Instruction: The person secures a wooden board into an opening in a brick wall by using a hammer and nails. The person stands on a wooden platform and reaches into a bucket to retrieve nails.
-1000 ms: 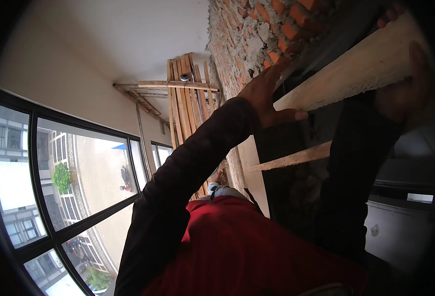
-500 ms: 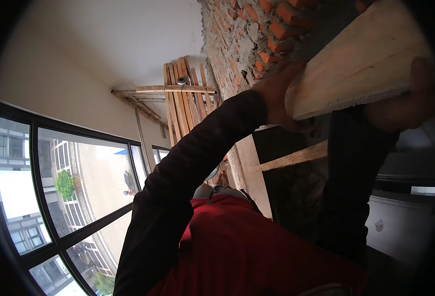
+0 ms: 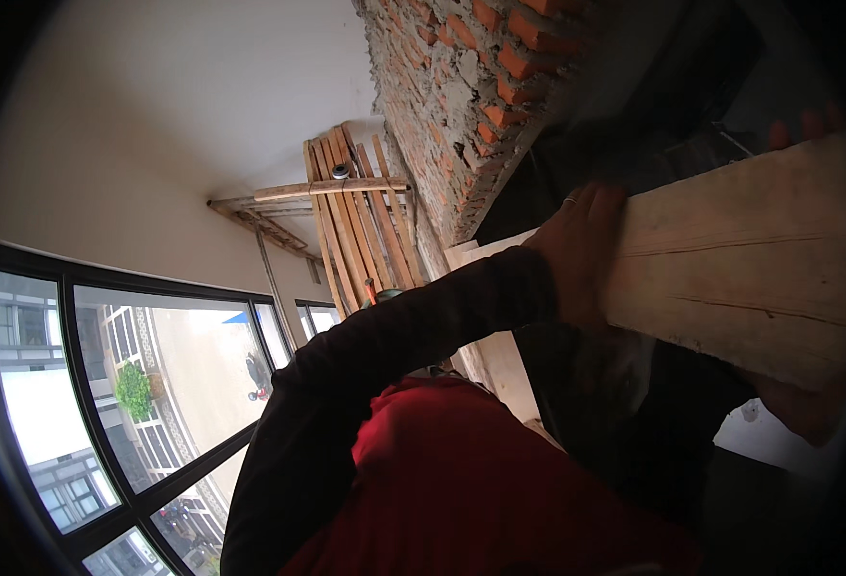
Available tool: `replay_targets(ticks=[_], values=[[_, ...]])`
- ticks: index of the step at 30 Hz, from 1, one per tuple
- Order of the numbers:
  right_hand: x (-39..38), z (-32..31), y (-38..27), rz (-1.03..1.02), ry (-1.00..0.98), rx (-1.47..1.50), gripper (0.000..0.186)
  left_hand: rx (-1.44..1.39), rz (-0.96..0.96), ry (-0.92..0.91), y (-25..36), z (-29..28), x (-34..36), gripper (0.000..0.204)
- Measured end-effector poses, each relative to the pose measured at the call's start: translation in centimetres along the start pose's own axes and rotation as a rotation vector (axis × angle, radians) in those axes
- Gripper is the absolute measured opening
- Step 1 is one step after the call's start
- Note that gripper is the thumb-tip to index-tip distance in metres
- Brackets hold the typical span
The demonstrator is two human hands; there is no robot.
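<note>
The left hand [image 3: 584, 259] grips the left end of a pale wooden board [image 3: 735, 259], held at the right of the scene, to the right of the rough brick wall [image 3: 452, 96]. The right hand [image 3: 799, 407], dim and partly hidden, seems to clasp the board's right part from behind, fingertips [image 3: 811, 125] showing beyond its far edge.

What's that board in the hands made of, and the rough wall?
Board: likely wood, unpainted, judging by its pale surface, dark cracks and ragged edge; solid or plywood is unclear.
Wall: seemingly brick and mortar, unplastered: orange blocks between rough grey joints.
</note>
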State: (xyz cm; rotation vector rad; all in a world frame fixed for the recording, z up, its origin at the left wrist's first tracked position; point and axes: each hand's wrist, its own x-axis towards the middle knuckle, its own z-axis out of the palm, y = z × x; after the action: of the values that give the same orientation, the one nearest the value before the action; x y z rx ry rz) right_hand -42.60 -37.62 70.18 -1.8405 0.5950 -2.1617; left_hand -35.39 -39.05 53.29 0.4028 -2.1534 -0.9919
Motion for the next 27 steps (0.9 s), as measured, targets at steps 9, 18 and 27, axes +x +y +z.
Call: replay_targets(ticks=[9,18,27], values=[[0.4,-4.0,-4.9,0.379,-0.110,0.306,0.050,0.019,-0.091,0.137,-0.2,1.9,0.8,0.121],[-3.7,-9.7,-0.6,0.380,-0.030,0.016,0.050,0.162,-0.202,0.261,-3.1,-1.5,1.7,0.130],[-18.2,-9.1,0.8,1.039,0.047,-0.064,0.047,-0.041,-0.282,0.793,-7.5,-11.5,-3.3,0.102]])
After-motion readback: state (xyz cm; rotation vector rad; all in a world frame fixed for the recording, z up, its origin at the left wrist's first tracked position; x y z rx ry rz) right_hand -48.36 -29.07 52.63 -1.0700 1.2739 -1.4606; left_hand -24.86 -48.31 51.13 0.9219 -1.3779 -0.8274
